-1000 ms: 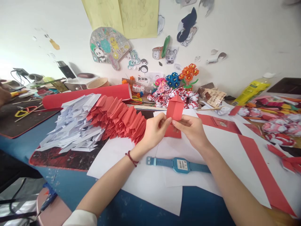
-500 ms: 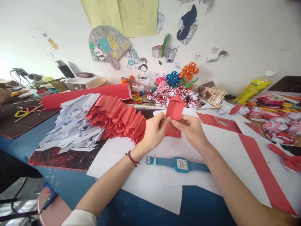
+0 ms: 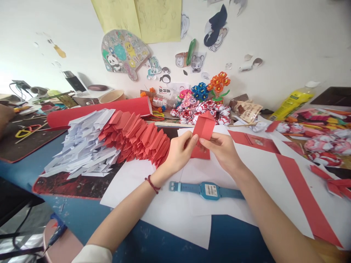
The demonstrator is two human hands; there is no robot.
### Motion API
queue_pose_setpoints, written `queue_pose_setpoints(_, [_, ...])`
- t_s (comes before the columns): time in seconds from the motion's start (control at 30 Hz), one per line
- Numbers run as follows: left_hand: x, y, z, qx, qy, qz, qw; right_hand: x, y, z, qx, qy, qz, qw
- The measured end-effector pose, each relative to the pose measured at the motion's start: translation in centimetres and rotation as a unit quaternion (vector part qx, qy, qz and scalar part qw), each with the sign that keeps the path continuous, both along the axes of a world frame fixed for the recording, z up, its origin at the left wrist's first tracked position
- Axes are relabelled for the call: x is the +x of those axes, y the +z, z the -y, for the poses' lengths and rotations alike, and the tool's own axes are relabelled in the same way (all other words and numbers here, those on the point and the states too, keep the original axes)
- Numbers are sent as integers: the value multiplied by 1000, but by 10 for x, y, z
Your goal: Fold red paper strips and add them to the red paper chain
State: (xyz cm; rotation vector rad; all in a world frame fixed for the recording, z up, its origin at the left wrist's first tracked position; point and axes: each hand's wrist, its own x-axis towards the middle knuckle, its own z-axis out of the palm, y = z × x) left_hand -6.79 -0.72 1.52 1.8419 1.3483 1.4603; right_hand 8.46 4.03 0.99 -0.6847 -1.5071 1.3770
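A small piece of red paper (image 3: pixel 204 124), creased and with its top corners folded to a point, is held upright between my two hands. My left hand (image 3: pixel 181 150) pinches its lower left corner between thumb and forefinger. On the lower right edge, my right hand (image 3: pixel 222 148) grips with the thumb in front and fingers behind. Under the hands, another red paper (image 3: pixel 200 153) lies on white sheets (image 3: pixel 175 212). Left of my left hand stands a long row of folded red paper pieces (image 3: pixel 134 135), joined by a heap of folded white paper pieces (image 3: pixel 85 142).
A blue watch (image 3: pixel 210 191) lies on the sheets below my hands. Behind are a red corrugated roll (image 3: pixel 101 111), red-and-white paper flowers (image 3: pixel 189 113) and a yellow bottle (image 3: pixel 294 100). A red strip (image 3: pixel 307 201) lies right. A blue glue gun (image 3: pixel 57 231) sits lower left.
The view has shifted very slightly. Both hands keep the same hold on the red paper, with almost no movement.
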Motion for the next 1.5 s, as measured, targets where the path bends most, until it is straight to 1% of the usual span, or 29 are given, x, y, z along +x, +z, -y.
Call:
queue_pose_setpoints(0.2, [2, -1, 0, -8, 3, 19, 1000, -1, 2, 2, 17, -1, 7, 1000])
queue_pose_setpoints(0.33, [1, -1, -1, -19, -20, 24, 999, 1, 2, 1, 23, -5, 11, 1000])
queue_pose_setpoints(0.5, [0, -6, -2, -36, -44, 11, 998, 2, 2, 0, 27, -42, 8, 999])
queue_pose_setpoints(0.67, [0, -8, -3, -11, -32, -5, 999, 0, 1, 2, 22, -47, 12, 999])
queue_pose_setpoints(0.8, [-1, -6, -2, 0, -31, -5, 1000, -1, 1, 2, 14, -36, 10, 999])
queue_pose_setpoints(1.0, [-3, -3, -3, -20, -26, 20, 999, 1, 2, 0, 20, -34, 8, 999])
queue_pose_setpoints(1.1, [-6, -3, -5, -17, -15, 20, 1000, 3, 2, -1, 8, -5, 21, 1000])
queue_pose_setpoints(1.17, [-8, -3, -7, -12, -9, 5, 1000, 5, 2, -4, -6, 11, 31, 999])
queue_pose_setpoints(1.23, [-11, -3, -8, -15, -1, -25, 1000, 8, 2, -8, -19, -7, 25, 999])
queue_pose_setpoints(1.33, [-14, -3, -9, -27, 5, -69, 997, 13, 1, -15, -26, -64, -1, 998])
queue_pose_setpoints(1.4, [-15, -4, -10, -34, 6, -81, 996, 16, -2, -20, -31, -93, -3, 995])
queue_pose_setpoints(1.5, [-14, -5, -11, -42, 17, -80, 996, 20, -4, -25, -47, -116, 12, 992])
